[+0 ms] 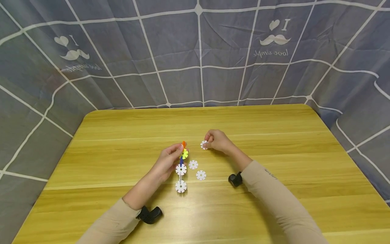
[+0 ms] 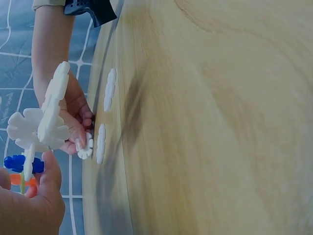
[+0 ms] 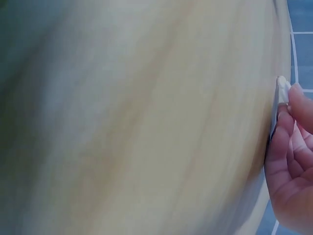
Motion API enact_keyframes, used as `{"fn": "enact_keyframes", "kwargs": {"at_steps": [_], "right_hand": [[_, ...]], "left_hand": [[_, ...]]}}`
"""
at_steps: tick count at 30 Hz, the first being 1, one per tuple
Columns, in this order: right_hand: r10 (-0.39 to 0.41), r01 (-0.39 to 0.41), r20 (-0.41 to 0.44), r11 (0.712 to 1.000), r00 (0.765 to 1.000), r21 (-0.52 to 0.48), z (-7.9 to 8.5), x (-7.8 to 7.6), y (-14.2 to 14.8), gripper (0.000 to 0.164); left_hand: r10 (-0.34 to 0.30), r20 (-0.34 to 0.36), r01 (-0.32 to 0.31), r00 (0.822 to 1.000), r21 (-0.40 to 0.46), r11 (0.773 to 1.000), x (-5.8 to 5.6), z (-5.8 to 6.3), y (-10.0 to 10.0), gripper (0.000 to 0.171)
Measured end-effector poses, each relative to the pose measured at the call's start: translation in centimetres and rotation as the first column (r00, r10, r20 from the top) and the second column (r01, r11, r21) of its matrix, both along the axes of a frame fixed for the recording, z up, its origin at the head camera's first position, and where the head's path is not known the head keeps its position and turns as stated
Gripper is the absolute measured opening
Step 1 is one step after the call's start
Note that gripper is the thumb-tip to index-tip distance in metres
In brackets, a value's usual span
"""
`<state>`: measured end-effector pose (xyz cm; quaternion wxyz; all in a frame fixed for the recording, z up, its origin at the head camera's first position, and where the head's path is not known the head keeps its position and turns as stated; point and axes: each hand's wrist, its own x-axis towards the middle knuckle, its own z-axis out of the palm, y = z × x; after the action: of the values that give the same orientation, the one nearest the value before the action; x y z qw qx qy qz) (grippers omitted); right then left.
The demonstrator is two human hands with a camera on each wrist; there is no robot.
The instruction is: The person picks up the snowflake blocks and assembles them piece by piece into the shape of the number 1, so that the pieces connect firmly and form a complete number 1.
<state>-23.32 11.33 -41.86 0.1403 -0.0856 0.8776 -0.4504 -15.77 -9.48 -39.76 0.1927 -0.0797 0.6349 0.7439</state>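
Note:
In the head view my left hand (image 1: 164, 162) holds a chain of notched plastic snowflake discs. An orange disc (image 1: 184, 143) is at its top, followed by a yellow disc (image 1: 185, 156), a blue disc (image 1: 181, 161) seen edge-on and white discs (image 1: 181, 189) hanging at the near end. The left wrist view shows the white ones slotted crosswise above the blue disc (image 2: 15, 164). To the right, my right hand (image 1: 220, 141) pinches a single white disc (image 1: 202, 146) between thumb and fingers, close over the table; its edge (image 3: 282, 93) shows in the right wrist view.
Two loose white discs (image 1: 190, 166) lie flat on the wooden table (image 1: 274, 142) between my hands. Black wrist devices (image 1: 148, 216) sit at both sleeves. A grey curtain (image 1: 176, 44) with white lines surrounds the table's back and sides.

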Motion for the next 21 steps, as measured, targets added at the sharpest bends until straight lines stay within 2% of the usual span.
{"fn": "enact_keyframes", "kwargs": {"at_steps": [6, 10, 15, 21], "right_hand": [[0.004, 0.008, 0.088, 0.991, 0.996, -0.13, 0.3, 0.1, 0.1, 0.019], [0.016, 0.003, 0.093, 0.979, 0.996, -0.202, 1.2, 0.3, 0.0, 0.019], [0.022, 0.005, 0.091, 0.959, 0.996, -0.284, 3.1, 0.6, -0.6, 0.017], [0.087, -0.065, 0.047, 0.934, 0.995, -0.352, 4.7, 1.4, -1.9, 0.015]], "left_hand": [[-0.018, -0.006, 0.018, 1.0, -0.008, 1.0, 0.0, -0.1, 0.1, 0.039], [-0.035, -0.004, 0.035, 0.999, -0.009, 0.999, 0.1, -0.1, 0.2, 0.04], [-0.063, -0.018, 0.063, 0.998, -0.004, 0.998, 0.2, 0.0, 0.5, 0.04], [-0.103, -0.029, 0.102, 0.994, -0.016, 0.995, 0.3, 0.2, 0.9, 0.04]]}}
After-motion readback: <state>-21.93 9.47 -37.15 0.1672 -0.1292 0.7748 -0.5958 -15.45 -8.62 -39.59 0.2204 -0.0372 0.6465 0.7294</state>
